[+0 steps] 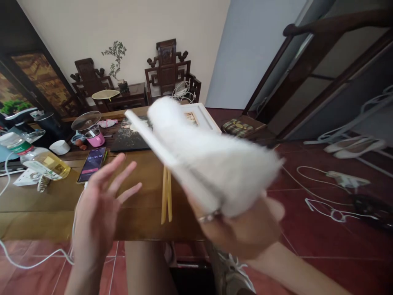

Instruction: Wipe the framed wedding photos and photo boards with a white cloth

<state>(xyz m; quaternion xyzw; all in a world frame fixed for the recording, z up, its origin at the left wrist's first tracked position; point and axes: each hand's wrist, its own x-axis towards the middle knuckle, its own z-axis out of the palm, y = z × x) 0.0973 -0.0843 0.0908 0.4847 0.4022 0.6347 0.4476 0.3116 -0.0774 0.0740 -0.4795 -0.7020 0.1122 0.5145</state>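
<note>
Right hand [245,229] closed round a white fluffy thing [199,151], lifted above the desk [37,221] and in front of the body; motion blur, so cannot tell for certain what it is, perhaps a slipper or a brush; a pale straight edge runs along its left side, far end pointing forward and leftward

Left hand [102,200] holds nothing; fingers apart, palm partly turned inward, nearest to the phone [92,164], whose screen reads 00:10:10

On the desk below and between the 2 hands: pale wooden sticks [166,196], near ends close to the front edge. Farther back: dark board [135,143] with pale bits on it, white frame [204,110] partly hidden behind the fluff, pink mug [96,139] with something inside it, bottle [46,162] of yellow liquid lying tilted

Risks, my judgement: cable [80,199] runs from the phone down past the left wrist; a careless sweep could hook it and drag the phone off. A wide swing of the fluff could clip the frame, or brush the board and pick up crumbs. A loose right grip could drop the thing onto the sticks and knock them to the floor
</note>
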